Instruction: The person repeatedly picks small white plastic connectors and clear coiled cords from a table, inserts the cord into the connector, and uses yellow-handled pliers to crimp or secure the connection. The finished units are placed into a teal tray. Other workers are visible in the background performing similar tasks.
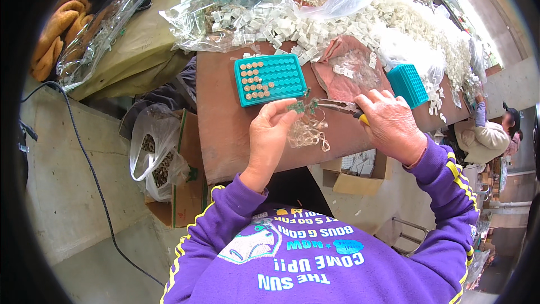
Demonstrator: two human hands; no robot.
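My left hand (268, 135) pinches a small green piece (301, 107) that looks like a circuit board, with a loose tangle of thin pale wires (307, 135) hanging below it. My right hand (391, 123) is closed around a pair of pliers (340, 105) with yellow and dark handles. The plier jaws point left and reach the green piece; whether they grip it is too small to tell. Just beyond my left hand lies a teal tray (288, 68) with rows of round slots. Small round copper-brown discs (251, 80) fill several slots on its left side.
A pink cloth (337, 52) with white bits lies right of the tray, near a second teal tray (408, 85). White plastic pieces (360, 17) heap along the table's far side. A cardboard box (355, 183) and a plastic bag (157, 155) stand below the edge. Other people sit at right.
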